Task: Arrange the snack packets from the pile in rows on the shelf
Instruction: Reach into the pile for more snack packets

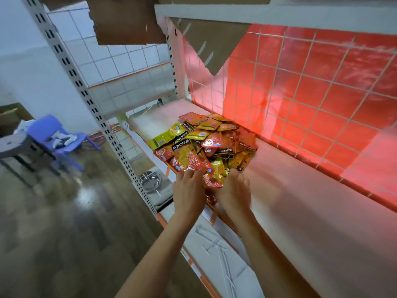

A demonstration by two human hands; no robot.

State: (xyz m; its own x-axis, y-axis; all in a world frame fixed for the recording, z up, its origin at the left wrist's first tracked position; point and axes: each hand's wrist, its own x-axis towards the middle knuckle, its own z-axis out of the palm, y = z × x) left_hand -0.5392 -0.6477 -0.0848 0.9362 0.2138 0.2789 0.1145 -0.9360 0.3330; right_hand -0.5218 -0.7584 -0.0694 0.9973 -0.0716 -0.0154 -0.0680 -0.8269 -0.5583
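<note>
A heap of small red, orange and yellow snack packets [204, 140] lies on the white shelf board [300, 201], toward its left end. Both my hands reach into the near edge of the heap. My left hand [188, 190] has its fingertips on an orange-red packet [191, 160] at the front. My right hand [235, 192] lies beside it, fingers over red and yellow packets [217, 173]. The fingertips of both hands are buried among the packets, so their grip is hidden. The shelf to the right of the heap holds no packets.
A wire grid back panel [311, 93] with red sheeting behind it bounds the shelf at the rear. Another shelf [279, 16] hangs overhead with cardboard [126, 20] beside it. A slotted upright post [103, 123] stands left. A blue chair [58, 138] and a metal bowl [150, 180] sit on the floor.
</note>
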